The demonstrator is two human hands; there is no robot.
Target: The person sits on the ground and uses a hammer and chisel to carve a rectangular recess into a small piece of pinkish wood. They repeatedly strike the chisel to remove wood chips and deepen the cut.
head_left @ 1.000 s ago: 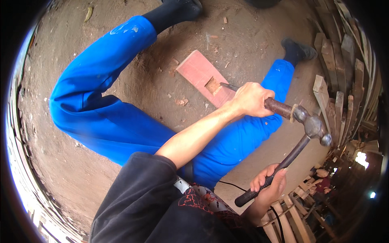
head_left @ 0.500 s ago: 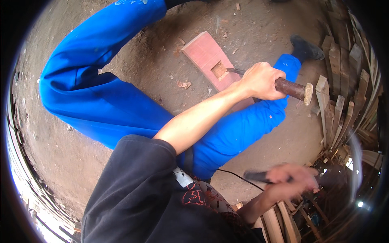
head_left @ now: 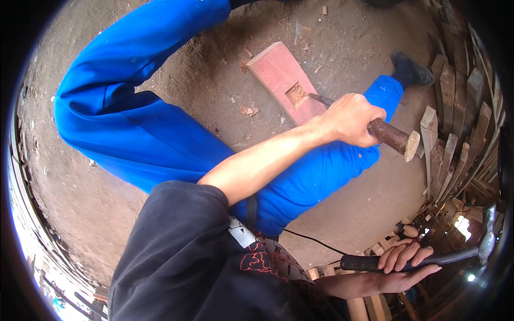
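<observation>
Has a pinkish board (head_left: 276,69) on the dirt floor (head_left: 332,235) between blue trouser legs (head_left: 160,134); grips a chisel (head_left: 390,135) in the left hand (head_left: 353,120), with the tip at the edge of the board's recess (head_left: 296,94); holds a hammer (head_left: 450,255) in the right hand (head_left: 407,262), well apart; has timber (head_left: 447,96) along the floor's right edge.

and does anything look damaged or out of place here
The chisel handle has a pale end flared wider than the brown grip, perhaps from blows. Wood chips litter the dirt floor beside the reddish board.
</observation>
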